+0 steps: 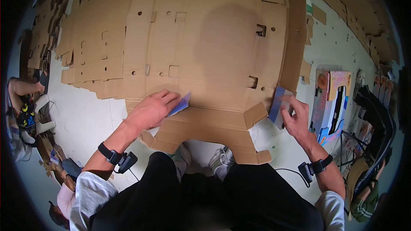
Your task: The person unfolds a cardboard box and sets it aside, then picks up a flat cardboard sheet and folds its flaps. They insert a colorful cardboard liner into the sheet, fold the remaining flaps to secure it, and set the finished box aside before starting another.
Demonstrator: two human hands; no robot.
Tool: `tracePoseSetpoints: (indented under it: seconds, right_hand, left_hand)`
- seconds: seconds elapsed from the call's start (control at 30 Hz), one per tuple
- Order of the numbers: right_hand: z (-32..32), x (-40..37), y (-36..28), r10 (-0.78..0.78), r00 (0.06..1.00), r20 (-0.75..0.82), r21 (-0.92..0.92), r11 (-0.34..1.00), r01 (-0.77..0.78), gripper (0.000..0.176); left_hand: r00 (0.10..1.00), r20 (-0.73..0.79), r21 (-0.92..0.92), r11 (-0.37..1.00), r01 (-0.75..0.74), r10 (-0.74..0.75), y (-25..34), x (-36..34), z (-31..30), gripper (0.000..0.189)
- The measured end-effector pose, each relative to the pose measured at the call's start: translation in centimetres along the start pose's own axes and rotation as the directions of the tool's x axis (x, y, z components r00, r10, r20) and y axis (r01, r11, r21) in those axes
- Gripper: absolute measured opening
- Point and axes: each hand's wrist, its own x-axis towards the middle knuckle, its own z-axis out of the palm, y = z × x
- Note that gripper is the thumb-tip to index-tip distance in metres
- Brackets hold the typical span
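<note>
A large sheet of brown cardboard [205, 87] with cut slots and round holes lies in front of me. My left hand [156, 108] is closed at its near left corner, fingers together on a blue-purple printed flap [180, 105]. At the near right corner, my right hand [296, 115] has its thumb and bent forefinger at another blue-printed flap [276, 108], which stands tilted up. Between them, the sheet's near panel [201, 124] folds towards my feet, with a curved cutout and a small side tab [256, 115]. The undersides of both flaps are hidden.
More flat cardboard sheets [94, 38] lie to the left. A printed, coloured box [329, 102] stands on the right, beside a black chair-like frame [376, 124]. Other people sit at the left edge [25, 98] and lower right [366, 196]. My shoes [221, 160] are just below the panel.
</note>
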Motion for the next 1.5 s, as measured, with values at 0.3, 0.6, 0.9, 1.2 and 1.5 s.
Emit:
tracePoseSetpoints:
  seconds: [0.3,0.6,0.9,1.2,1.5]
  right_hand:
    - [0.5,2.2,-6.3,-0.235,0.968,0.087,0.107,0.968,0.226,0.01]
    - [0.3,6.0,-8.0,-0.249,0.919,0.305,-0.166,0.937,0.309,0.028]
    - [4.6,8.1,-8.5,-0.321,0.726,0.608,-0.141,0.857,0.496,0.043]
    - [4.1,5.7,-7.1,-0.142,0.979,0.143,-0.286,0.942,0.178,0.091]
    - [4.9,6.6,-4.7,0.115,0.947,0.3,0.166,0.971,-0.17,0.127]
  left_hand:
    - [0.995,-0.095,-0.059,0.998,-0.004,-0.002,-0.2,0.7,0.7,0.051]
    - [0.999,-0.016,-0.001,1.0,-0.03,0.03,0.2,1.2,0.1,0.054]
    - [0.996,-0.023,-0.144,0.986,0.078,-0.082,0.3,1.0,0.0,0.057]
    - [0.637,-0.414,-0.333,0.759,0.559,-0.65,-1.3,-5.3,3.5,0.037]
    - [0.606,0.049,-0.849,0.286,0.444,-0.794,-4.3,-8.4,4.4,0.024]
